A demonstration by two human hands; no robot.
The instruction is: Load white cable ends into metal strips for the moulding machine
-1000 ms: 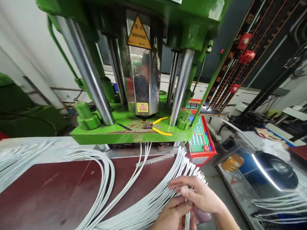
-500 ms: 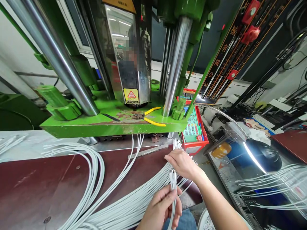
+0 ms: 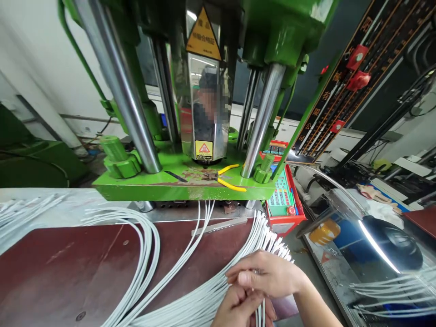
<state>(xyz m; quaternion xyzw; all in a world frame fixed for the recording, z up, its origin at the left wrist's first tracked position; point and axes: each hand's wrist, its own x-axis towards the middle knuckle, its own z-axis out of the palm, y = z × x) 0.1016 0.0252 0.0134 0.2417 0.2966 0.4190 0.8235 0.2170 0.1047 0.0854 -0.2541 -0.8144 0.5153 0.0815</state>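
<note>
My left hand (image 3: pixel 240 306) is closed around a few white cables (image 3: pixel 260 313), low and right of centre. Over it lies my right hand (image 3: pixel 269 274), fingers bent against the left hand and covering the cable ends; what its fingers grip is hidden. A large bundle of white cables (image 3: pixel 200 290) fans across the brown table (image 3: pixel 75 268), its tips just beyond my right hand. Several more cables (image 3: pixel 194 247) run under the green machine plate (image 3: pixel 184 193). Another looped bundle (image 3: pixel 146 245) lies to the left.
Yellow-handled pliers (image 3: pixel 231 183) and a thin black strip (image 3: pixel 175 176) rest on the plate. A metal bar (image 3: pixel 220 225) lies at the table's back. Right are a red control box (image 3: pixel 284 200) and a lamp (image 3: pixel 391 240).
My right hand has moved down from the bundle's tips onto my left hand, over the held cable ends. The view has shifted, so the machine appears farther right.
</note>
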